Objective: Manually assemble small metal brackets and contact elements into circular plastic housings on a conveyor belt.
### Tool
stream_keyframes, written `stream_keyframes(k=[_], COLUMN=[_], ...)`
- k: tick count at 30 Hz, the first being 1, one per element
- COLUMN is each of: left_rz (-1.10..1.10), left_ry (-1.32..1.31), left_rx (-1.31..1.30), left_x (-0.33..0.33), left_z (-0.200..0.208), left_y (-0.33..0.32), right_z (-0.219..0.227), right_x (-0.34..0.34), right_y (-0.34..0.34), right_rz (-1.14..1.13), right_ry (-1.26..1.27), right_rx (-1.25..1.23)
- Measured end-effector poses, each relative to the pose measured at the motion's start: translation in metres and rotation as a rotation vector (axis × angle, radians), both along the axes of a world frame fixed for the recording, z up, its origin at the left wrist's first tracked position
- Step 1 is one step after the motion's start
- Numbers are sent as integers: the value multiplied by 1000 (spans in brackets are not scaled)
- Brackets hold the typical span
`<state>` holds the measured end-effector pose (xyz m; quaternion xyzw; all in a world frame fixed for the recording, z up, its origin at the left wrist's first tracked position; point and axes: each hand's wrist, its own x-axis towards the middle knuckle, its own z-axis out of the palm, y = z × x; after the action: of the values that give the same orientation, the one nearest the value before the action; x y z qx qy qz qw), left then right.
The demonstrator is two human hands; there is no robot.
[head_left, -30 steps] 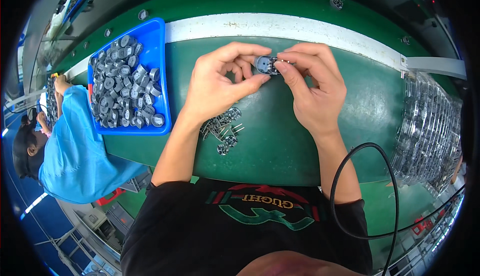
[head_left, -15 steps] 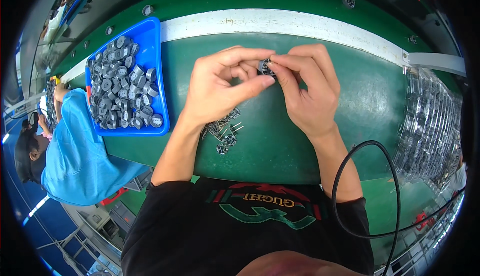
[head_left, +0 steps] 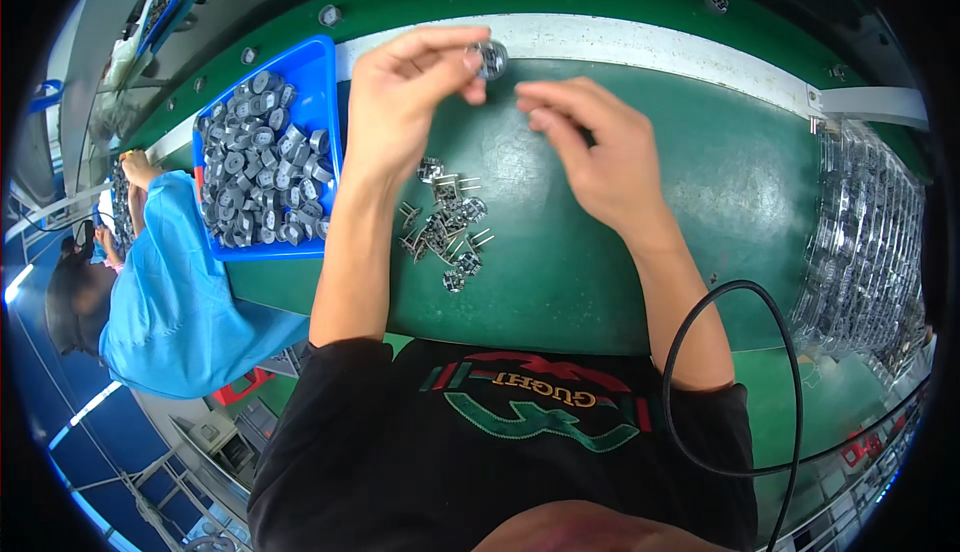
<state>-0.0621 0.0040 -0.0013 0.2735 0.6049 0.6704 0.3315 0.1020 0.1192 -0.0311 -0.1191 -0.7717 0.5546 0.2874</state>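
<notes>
My left hand (head_left: 415, 82) pinches a round grey plastic housing (head_left: 491, 60) between thumb and fingers, above the white rail. Some dark and metallic detail shows inside it, too small to make out. My right hand (head_left: 600, 147) hovers to the right, apart from the housing. Its thumb and fingertips are drawn together, with nothing visible in them. Below my hands, on the green work surface (head_left: 560, 282), lies a loose pile of small circuit boards with metal pins (head_left: 440, 232).
A blue tray (head_left: 333, 102) full of grey round housings stands left. Behind the white rail (head_left: 600, 34), a green belt (head_left: 400, 2) carries spaced parts. Stacked clear plastic trays (head_left: 865, 252) stand right. A black cable (head_left: 690, 327) loops by my right arm. A person in blue (head_left: 165, 292) sits left.
My hands have come apart. The left has moved up and leftward with the housing, while the right has let go of it. The pile of boards is now more fully exposed.
</notes>
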Motion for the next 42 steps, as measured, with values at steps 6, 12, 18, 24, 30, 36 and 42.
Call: stream_keyframes(k=[6, 12, 18, 24, 30, 36, 42], left_rz=[63, 155, 95, -197, -61, -126, -47], left_ry=[395, 549, 757, 1404, 970, 141, -207], left_rx=[-323, -430, -546, -323, -588, -272, -150], left_x=[-46, -49, -48, -107, -60, -7, 21], left_z=[-10, -34, -13, -42, 0, 3, 0], left_y=[58, 106, 118, 128, 102, 31, -10], right_z=[-2, -2, -8, -7, -3, 12, 10], right_x=[-2, 1, 6, 1, -1, 1, 2], right_y=[-39, -48, -39, -37, -18, 0, 3], right_rz=[234, 324, 220, 135, -7, 28, 58], right_ry=[-3, -54, -83, 25, -33, 114, 75], right_rx=[514, 590, 466, 308, -116, -895, -1003])
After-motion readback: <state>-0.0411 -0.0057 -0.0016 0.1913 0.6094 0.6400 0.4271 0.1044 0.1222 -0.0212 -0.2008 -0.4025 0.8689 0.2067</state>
